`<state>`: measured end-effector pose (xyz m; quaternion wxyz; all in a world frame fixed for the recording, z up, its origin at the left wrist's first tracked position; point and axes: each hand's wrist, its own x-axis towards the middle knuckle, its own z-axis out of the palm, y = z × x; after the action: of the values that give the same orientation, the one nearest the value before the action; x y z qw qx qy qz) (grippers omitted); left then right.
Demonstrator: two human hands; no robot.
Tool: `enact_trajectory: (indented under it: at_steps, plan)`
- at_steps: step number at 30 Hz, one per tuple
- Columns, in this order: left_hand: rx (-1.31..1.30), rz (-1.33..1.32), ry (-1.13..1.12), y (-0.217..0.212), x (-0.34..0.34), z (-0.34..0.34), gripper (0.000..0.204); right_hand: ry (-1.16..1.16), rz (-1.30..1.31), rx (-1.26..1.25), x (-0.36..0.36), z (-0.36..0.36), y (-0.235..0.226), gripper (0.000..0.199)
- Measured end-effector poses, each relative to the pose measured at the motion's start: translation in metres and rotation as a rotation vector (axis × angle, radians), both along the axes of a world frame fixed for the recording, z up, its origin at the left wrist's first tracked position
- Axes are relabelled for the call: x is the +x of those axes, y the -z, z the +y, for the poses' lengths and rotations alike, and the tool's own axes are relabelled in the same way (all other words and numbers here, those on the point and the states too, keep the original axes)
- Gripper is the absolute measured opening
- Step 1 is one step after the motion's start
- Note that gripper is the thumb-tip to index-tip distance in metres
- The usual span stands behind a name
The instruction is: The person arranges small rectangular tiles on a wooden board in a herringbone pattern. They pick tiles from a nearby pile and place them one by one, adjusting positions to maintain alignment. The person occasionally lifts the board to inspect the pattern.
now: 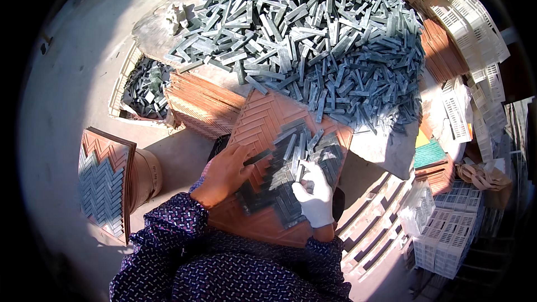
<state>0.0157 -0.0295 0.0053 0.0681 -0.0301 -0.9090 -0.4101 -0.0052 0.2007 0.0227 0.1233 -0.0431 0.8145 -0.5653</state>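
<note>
An orange herringbone mould tray [263, 109] lies in front of me, partly filled with dark grey stone strips [279, 184]. My left hand [226, 170], bare, is over the tray's left part, its fingertips closed on a dark stone strip [258, 157] at the edge of the filled area. In a white glove, my right hand [314, 194] is above the filled slots, thumb and fingers pinching a light grey stone strip [300, 171]. Several loose strips [302, 144] lie on top of the filled rows, just beyond the glove.
A large heap of grey stone strips [291, 28] covers the table beyond the tray. Stacked orange trays [204, 103] and a crate of dark pieces [146, 86] are at left. A partly filled tray [103, 184] leans on a round drum [146, 176]. White plastic crates [447, 235] stand at right.
</note>
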Motion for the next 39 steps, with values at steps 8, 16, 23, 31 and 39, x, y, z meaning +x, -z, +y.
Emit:
enact_trajectory:
  at_steps: [8, 16, 23, 31, 39]
  plan:
    - [-0.022, -0.164, -0.025, 0.004, 0.052, -0.049, 0.024, -0.375, 0.275, 0.294, -0.007, -0.066, 0.004, 0.035]
    - [0.050, -0.044, -0.075, 0.012, 0.053, -0.043, 0.021, -0.636, 0.374, 0.583, -0.015, -0.073, 0.011, 0.041]
    - [0.082, 0.010, -0.092, 0.016, 0.050, -0.036, 0.020, -0.728, 0.363, 0.600, -0.016, -0.067, -0.003, 0.045]
    - [0.041, 0.013, -0.051, 0.011, 0.041, -0.028, 0.019, -0.464, 0.360, 0.498, -0.011, -0.052, 0.001, 0.039]
    - [-0.109, 0.030, 0.031, 0.008, 0.027, -0.024, 0.022, -0.230, 0.348, 0.340, -0.004, -0.028, -0.010, 0.032]
